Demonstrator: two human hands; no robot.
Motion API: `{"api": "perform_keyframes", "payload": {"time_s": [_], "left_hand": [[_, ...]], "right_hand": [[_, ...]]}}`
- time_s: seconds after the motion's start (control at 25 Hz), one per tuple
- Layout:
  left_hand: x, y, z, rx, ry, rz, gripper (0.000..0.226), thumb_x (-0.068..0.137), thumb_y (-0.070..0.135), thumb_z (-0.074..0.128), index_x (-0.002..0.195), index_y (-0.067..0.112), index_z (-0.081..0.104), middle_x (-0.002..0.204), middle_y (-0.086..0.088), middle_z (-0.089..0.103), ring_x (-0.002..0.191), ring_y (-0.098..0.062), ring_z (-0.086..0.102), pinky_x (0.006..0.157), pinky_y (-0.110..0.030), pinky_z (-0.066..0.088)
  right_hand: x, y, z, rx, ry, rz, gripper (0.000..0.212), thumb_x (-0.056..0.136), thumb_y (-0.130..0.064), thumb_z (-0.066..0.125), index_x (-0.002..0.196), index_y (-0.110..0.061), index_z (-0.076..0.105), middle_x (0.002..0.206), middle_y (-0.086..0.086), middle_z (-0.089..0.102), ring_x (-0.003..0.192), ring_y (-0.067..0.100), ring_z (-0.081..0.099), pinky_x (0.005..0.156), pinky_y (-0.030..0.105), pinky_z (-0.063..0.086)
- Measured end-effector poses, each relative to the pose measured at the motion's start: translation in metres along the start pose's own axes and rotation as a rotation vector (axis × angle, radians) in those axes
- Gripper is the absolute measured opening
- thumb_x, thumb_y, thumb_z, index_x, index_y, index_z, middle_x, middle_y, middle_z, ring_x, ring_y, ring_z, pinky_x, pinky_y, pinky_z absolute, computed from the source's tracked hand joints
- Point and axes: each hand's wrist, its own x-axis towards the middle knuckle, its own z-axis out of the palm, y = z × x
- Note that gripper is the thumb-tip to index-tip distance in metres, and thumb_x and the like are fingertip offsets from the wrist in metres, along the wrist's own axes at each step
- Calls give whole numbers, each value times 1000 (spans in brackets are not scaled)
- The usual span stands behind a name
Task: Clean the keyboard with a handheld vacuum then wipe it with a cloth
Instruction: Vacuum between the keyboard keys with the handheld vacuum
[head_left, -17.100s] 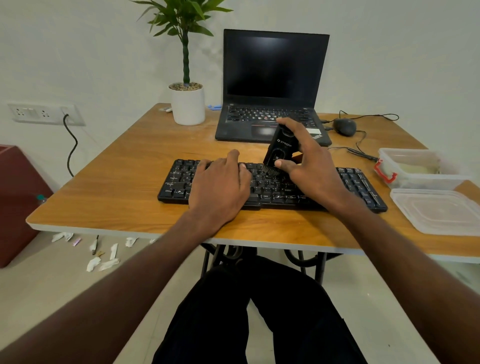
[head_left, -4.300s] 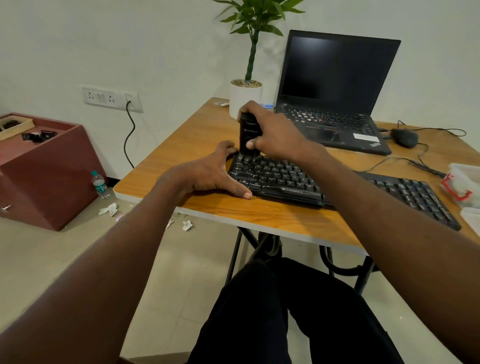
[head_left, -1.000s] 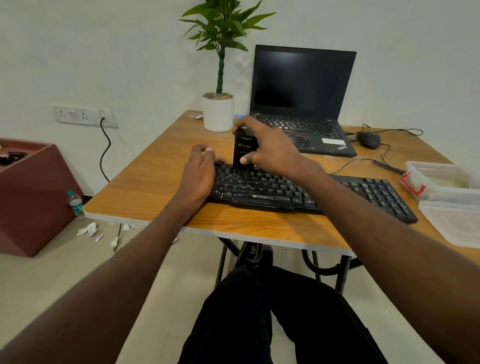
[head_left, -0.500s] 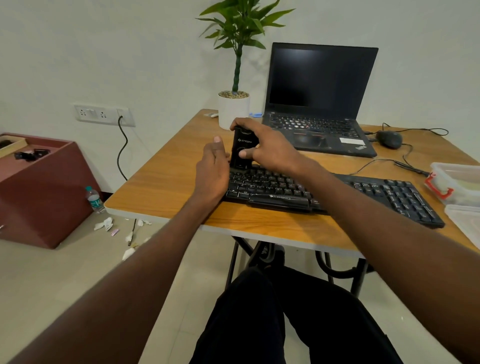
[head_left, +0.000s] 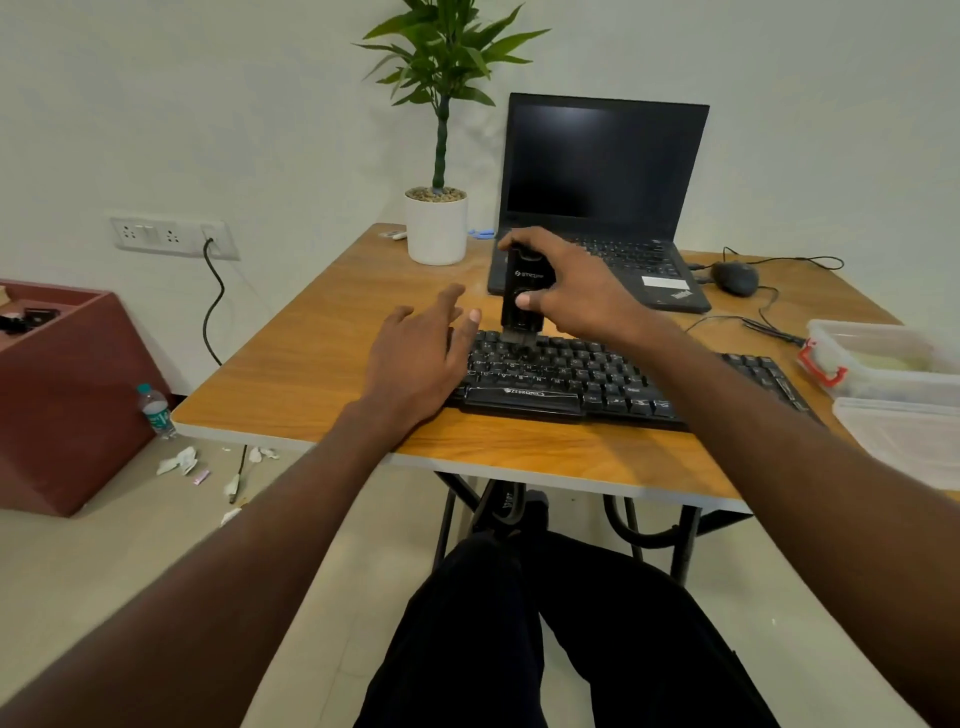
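A black keyboard (head_left: 587, 376) lies across the wooden table (head_left: 322, 358). My right hand (head_left: 576, 291) grips a small black handheld vacuum (head_left: 521, 299) upright, its brush tip on the top key rows near the keyboard's left end. My left hand (head_left: 415, 358) lies over the keyboard's left end with fingers spread and relaxed, holding nothing. The keyboard's left edge is hidden under that hand. A pale cloth (head_left: 878, 358) appears to lie inside the clear box at the right.
A black laptop (head_left: 602, 202) stands open behind the keyboard, a white potted plant (head_left: 436, 228) to its left. A wired mouse (head_left: 735, 278) and cable lie at the back right. A clear box (head_left: 872, 364) and its lid (head_left: 914, 441) sit at the right edge.
My left hand has opened and its fingers have spread at the keyboard's left end. The vacuum has stayed on the upper left keys, shifting slightly to the right.
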Motion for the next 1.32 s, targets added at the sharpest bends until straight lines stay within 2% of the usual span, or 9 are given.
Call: {"api": "perform_keyframes", "payload": {"time_s": [0.12,0.28,0.4,0.52,0.68,0.8,1.04,1.2,1.32], "left_hand": [[-2,8,-10,-40,-82,-57,54,116,45,31,158,14,43,127,-11,76,133,-37,57,123,-45,29],[-4,12,-12,-32,-78,-56,48,116,40,32,150,11,50,112,-9,78,123,-36,61,111,-46,39],[-3,10,-9,-34,-80,-53,45,117,39,32,145,10,54,86,2,66,113,-35,63,107,-47,42],[-3,7,-8,-17,-70,-26,45,117,37,31,143,10,55,75,9,58,103,-33,65,107,-48,42],[15,9,-5,137,-159,32,59,114,50,19,152,13,45,103,-9,79,104,-33,71,117,-51,36],[15,33,11,81,-223,17,54,115,47,24,156,14,37,112,-9,77,103,-33,70,107,-52,43],[0,35,30,101,-127,0,47,113,42,26,144,13,46,110,-8,74,104,-28,68,108,-52,43],[-3,37,33,92,-82,36,49,111,43,24,141,13,48,101,-7,75,95,-28,69,105,-52,45],[-2,36,31,100,-78,21,48,110,42,24,138,13,50,98,-6,74,92,-27,68,103,-51,46]], "right_hand": [[-5,14,1,-110,-2,41,66,92,-5,67,144,-39,45,133,5,61,112,24,63,81,34,60],[-7,22,-25,-458,-31,156,59,93,-12,66,141,-39,44,130,12,61,112,35,62,84,50,60],[-19,23,-20,-260,-43,32,62,92,-6,67,141,-39,44,132,11,58,112,31,61,76,41,62],[-25,29,-30,-372,10,100,66,90,-6,70,140,-38,42,132,14,60,114,35,63,77,41,61],[-32,26,-29,-124,47,71,62,88,-7,74,136,-35,46,134,8,57,109,29,64,67,29,61],[-39,20,-13,55,65,1,60,86,-5,76,132,-32,49,125,-6,53,106,20,61,60,18,56],[-44,46,-47,-185,-40,190,69,87,-3,73,139,-37,44,138,13,54,123,35,57,78,38,59],[-45,44,-45,-237,56,70,67,86,-6,76,138,-35,45,136,10,57,120,32,60,69,27,58],[-50,51,-42,-211,20,93,67,86,-5,74,138,-34,43,135,12,58,119,33,61,74,32,58]]}}
